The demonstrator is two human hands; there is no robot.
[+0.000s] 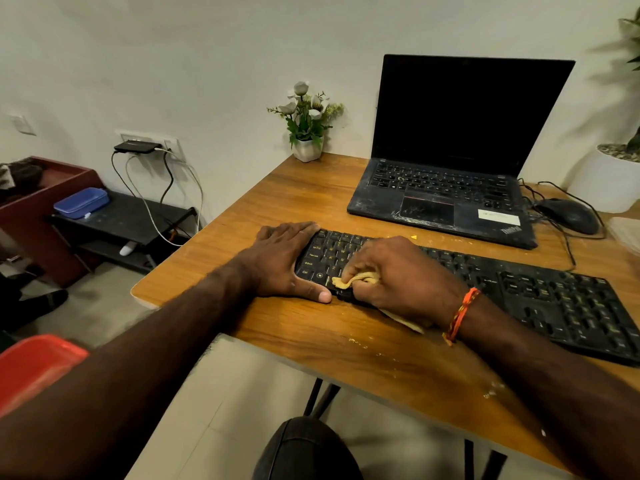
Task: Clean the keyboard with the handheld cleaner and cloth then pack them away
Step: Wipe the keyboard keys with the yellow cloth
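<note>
Two hands are on the black keyboard (467, 285), which lies slantwise across the near part of the wooden desk (311, 199). I have the left hand (284, 261) spread flat and open over the keyboard's left end, fingers along its far corner and the thumb lying against the near edge, holding nothing. My right hand (398, 275) is closed around a bunched yellow cloth (353, 279), pressing it onto the lower-left keys just beside the left thumb; a tail of the same cloth sticks out under the wrist onto the desk. An orange thread band (462, 315) circles that wrist. Pale crumbs are scattered on the desk in front of the keyboard and behind it. Beyond the keyboard I see an open laptop (450, 161) with a dark screen and a dusty palm rest, a black mouse (568, 214) to its right, and a small white pot of flowers (308, 133) at the desk's far corner. I cannot spot the handheld cleaner from this view.
</note>
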